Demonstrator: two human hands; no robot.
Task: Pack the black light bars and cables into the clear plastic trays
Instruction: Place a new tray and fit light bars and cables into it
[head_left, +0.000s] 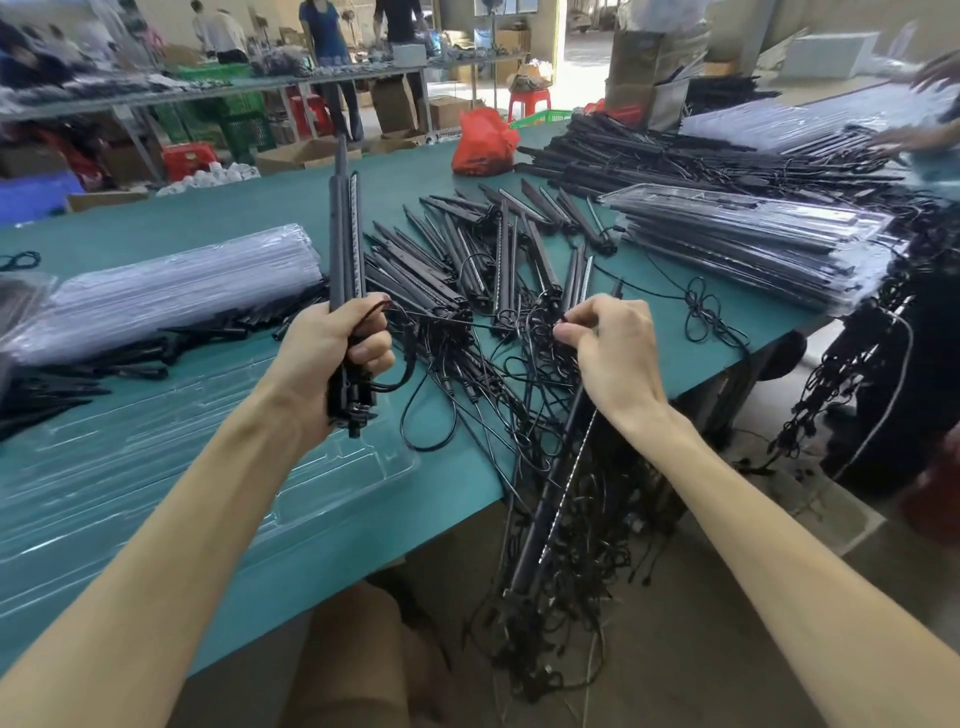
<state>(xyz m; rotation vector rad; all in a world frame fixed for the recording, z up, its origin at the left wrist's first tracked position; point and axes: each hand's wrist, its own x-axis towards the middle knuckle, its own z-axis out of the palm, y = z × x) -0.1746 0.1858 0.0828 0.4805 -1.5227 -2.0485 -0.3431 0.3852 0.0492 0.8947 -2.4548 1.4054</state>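
My left hand (332, 345) grips a bundle of black light bars (347, 234) that stands upright above the table, cable ends hanging below the fist. My right hand (605, 345) pinches a thin black cable (558, 326) that runs taut across to the held bundle. Below the right wrist another light bar (561, 499) slants down over the table edge into tangled cables. A heap of loose light bars (467, 260) lies just beyond both hands. An empty clear plastic tray (156, 467) lies flat under my left forearm.
A wrapped stack of clear trays (182, 291) lies at the left. Filled trays (753, 244) are stacked at the right, with another person's hands (909, 137) at the far right. A red bag (483, 143) sits at the green table's (234, 218) far edge.
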